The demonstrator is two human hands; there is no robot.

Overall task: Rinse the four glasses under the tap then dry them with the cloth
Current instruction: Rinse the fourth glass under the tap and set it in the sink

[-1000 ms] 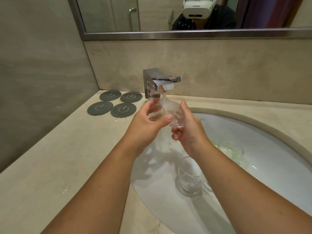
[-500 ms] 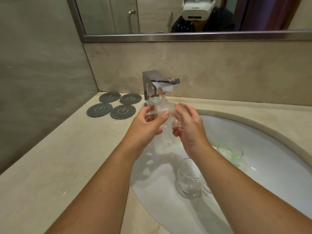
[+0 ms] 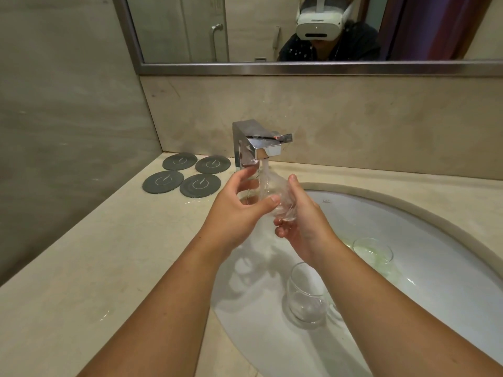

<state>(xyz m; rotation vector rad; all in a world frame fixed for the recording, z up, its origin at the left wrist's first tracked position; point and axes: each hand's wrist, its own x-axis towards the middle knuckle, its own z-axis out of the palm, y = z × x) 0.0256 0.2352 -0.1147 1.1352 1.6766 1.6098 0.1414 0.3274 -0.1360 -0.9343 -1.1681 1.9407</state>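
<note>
Two glasses stand in the white sink (image 3: 435, 240), a near glass (image 3: 306, 295) and a far glass (image 3: 373, 250), and past them the left hand (image 3: 236, 210) and right hand (image 3: 302, 221) both curl round a third glass (image 3: 272, 186) under the running tap (image 3: 258, 148), beside four grey mats (image 3: 200, 185) on the desk (image 3: 81, 254).

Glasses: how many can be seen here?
3. One glass is held under the tap by the left hand and right hand; one stands at the sink's front, one at its right. A fourth may be hidden.
</note>
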